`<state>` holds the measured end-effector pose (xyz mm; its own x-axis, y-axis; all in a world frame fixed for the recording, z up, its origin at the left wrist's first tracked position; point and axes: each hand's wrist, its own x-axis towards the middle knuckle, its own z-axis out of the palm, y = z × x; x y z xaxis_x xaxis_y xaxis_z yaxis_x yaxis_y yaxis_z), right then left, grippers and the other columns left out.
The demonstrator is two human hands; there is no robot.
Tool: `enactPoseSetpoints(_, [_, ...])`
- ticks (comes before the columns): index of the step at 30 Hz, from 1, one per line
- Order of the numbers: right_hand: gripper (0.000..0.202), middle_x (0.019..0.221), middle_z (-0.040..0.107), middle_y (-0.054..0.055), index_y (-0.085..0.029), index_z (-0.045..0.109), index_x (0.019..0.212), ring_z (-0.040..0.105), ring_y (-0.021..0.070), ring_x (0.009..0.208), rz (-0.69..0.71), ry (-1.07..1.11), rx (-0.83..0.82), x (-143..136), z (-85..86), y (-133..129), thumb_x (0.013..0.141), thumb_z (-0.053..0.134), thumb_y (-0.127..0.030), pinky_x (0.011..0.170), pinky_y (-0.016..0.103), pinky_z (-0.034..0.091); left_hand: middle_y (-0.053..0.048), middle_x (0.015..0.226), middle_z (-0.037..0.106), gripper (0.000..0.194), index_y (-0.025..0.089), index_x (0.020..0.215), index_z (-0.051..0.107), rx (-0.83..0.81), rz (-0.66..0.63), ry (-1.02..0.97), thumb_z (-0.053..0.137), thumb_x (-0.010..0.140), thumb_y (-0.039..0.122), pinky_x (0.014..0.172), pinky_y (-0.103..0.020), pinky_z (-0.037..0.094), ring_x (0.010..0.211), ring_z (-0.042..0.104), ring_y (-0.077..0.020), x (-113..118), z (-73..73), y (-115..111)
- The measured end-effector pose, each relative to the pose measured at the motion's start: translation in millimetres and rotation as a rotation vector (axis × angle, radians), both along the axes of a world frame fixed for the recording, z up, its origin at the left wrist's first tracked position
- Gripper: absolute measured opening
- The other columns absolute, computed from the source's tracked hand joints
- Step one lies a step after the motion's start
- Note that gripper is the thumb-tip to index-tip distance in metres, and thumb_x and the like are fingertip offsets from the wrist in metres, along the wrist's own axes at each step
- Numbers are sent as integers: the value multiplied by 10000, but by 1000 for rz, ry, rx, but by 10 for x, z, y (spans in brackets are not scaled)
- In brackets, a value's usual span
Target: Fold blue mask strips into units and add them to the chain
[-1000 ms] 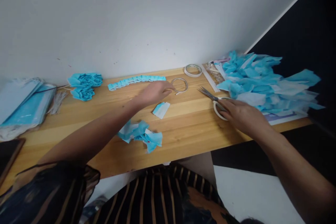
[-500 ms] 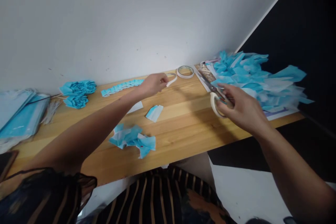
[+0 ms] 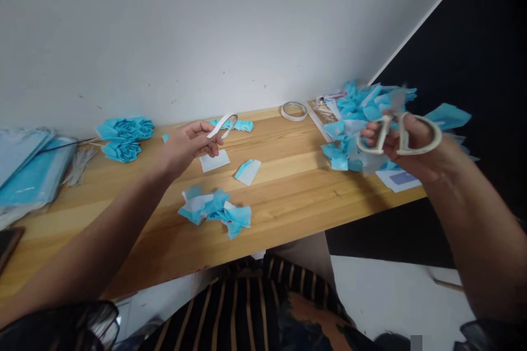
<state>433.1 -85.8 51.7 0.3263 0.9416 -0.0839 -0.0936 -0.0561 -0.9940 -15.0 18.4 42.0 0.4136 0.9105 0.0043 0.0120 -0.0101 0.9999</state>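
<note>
Between the fingertips of my left hand (image 3: 191, 145), a curled strip of white tape (image 3: 223, 125) is pinched. Behind it a pleated blue strip (image 3: 242, 125) lies on the table, partly hidden by the hand. My right hand (image 3: 424, 142) grips a pair of scissors (image 3: 420, 136), raised over the right end of the table with the pale handle loops toward me; the blades are blurred. Below that hand is a heap of blue and white cut pieces (image 3: 349, 137). A roll of tape (image 3: 293, 112) lies flat near the wall.
Blue ruffled flowers (image 3: 123, 131) lie at the left back, beside thin white ties (image 3: 80, 166) and plastic-wrapped blue packs (image 3: 37, 170). Crumpled blue scraps (image 3: 218, 209), a white square (image 3: 214, 160) and a blue-white piece (image 3: 248, 171) are on the wooden table (image 3: 288, 197). A dark phone-like object (image 3: 9, 247) sits front left.
My left hand has moved left, carrying the tape strip away from the roll. My right hand has moved right and turned the scissors so that their handles face me.
</note>
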Motion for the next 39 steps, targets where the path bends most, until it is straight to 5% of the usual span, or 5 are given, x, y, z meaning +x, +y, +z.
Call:
enactPoseSetpoints(11, [617, 1090, 707, 71, -319, 644, 1017, 689, 274, 997, -22, -23, 144, 73, 186, 50, 675, 693, -830, 897, 451, 545, -40, 863, 732, 197, 174, 882, 669, 15, -2, -41, 750, 821, 343, 644, -260, 520, 645, 651, -123, -104, -166, -89])
enactPoseSetpoints(19, [683, 862, 648, 53, -219, 717, 1118, 647, 202, 757, 125, -341, 33, 184, 407, 57, 659, 801, -718, 622, 327, 575, -62, 1037, 784, 210, 237, 980, 781, 656, -155, 590, 596, 903, 300, 846, -334, 530, 929, 706, -215, 33, -231, -76])
enactPoseSetpoints(23, [485, 831, 653, 44, -235, 723, 1072, 632, 175, 713, 88, -347, 22, 9, 567, -29, 808, 699, -641, 621, 333, 542, -43, 1192, 762, 389, 283, 1275, 713, 750, -2, 666, 506, 948, 244, 944, -354, 515, 1042, 694, -223, 197, -23, -31])
enactPoseSetpoints(28, [515, 762, 663, 75, -226, 710, 966, 623, 219, 646, 324, -148, -221, -444, 285, -271, 815, 591, -704, 553, 371, 503, -46, 1114, 777, 352, 244, 1201, 751, 754, -39, 637, 531, 927, 221, 940, -339, 506, 976, 690, -205, 417, 205, 20])
enactPoseSetpoints(39, [395, 791, 644, 26, -279, 689, 1074, 584, 164, 622, 674, 42, -160, -906, -160, -475, 859, 668, -610, 537, 297, 483, -63, 1063, 770, 268, 238, 1048, 769, 733, -381, 954, 557, 889, 202, 815, -295, 450, 957, 676, -216, 144, -170, 9])
